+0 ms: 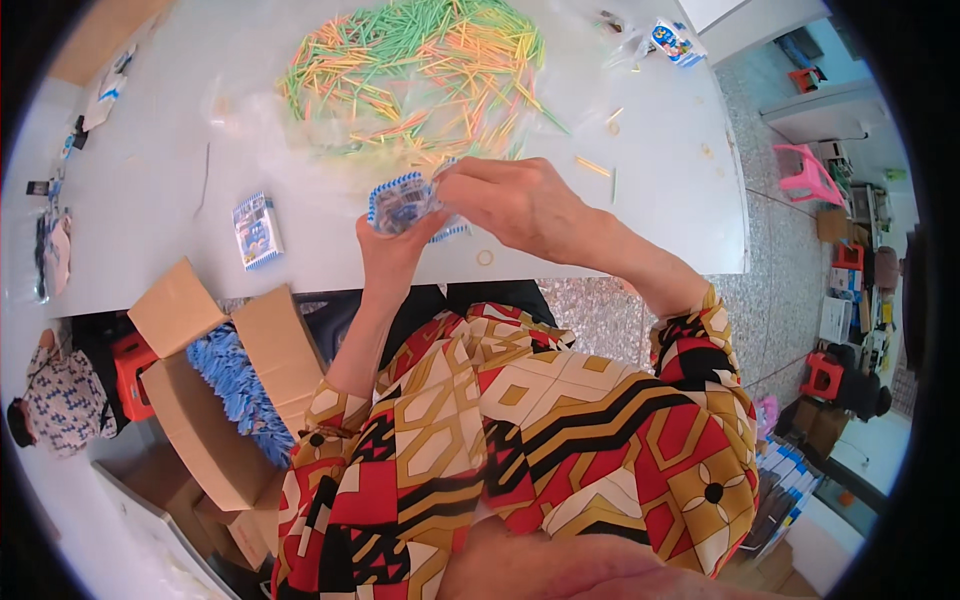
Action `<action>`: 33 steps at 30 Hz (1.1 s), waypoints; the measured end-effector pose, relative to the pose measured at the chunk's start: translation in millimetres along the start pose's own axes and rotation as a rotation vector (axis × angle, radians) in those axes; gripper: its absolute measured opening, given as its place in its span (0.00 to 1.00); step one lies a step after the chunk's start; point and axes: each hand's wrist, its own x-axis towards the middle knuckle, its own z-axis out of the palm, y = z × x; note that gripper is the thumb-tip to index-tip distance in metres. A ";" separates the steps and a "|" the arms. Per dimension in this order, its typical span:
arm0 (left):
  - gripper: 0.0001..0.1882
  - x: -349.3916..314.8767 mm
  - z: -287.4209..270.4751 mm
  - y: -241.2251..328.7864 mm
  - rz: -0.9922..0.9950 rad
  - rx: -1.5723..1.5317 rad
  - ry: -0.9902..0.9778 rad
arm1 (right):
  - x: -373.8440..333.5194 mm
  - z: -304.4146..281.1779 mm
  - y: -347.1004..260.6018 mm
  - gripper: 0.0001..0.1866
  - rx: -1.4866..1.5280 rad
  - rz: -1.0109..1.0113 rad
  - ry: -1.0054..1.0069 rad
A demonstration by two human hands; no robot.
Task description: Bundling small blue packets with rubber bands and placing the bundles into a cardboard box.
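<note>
My left hand holds up a small clear plastic packet with blue-and-white striped edges, just above the table's near side. At the packet's right side, my right hand has its fingers pinched together on the plastic; the fingertips are partly hidden. Part of a blue-striped edge also shows below the hands. To the left, a similar blue-and-white packet lies on the table. Beyond my hands spreads a large heap of thin green, yellow and orange sticks on clear plastic sheeting.
The white table carries a tan ring, a few loose sticks and another packet at far right. An open cardboard box with blue-and-white contents stands at lower left. Another person is beyond it. A pink stool stands right.
</note>
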 end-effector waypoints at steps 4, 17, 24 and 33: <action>0.17 12.2 4.5 -1.8 0.058 -0.029 -0.037 | 1.7 -1.3 4.3 0.10 -0.049 -0.044 0.105; 0.21 57.4 7.7 3.6 0.070 -0.219 0.050 | 37.4 4.7 219.2 0.12 0.076 0.503 0.350; 0.21 48.4 -5.1 16.5 0.077 -0.200 0.094 | 62.2 24.2 296.4 0.13 -0.433 0.436 0.089; 0.20 47.4 -5.9 17.3 0.100 -0.194 0.062 | 74.4 35.0 304.5 0.13 -0.556 0.463 0.021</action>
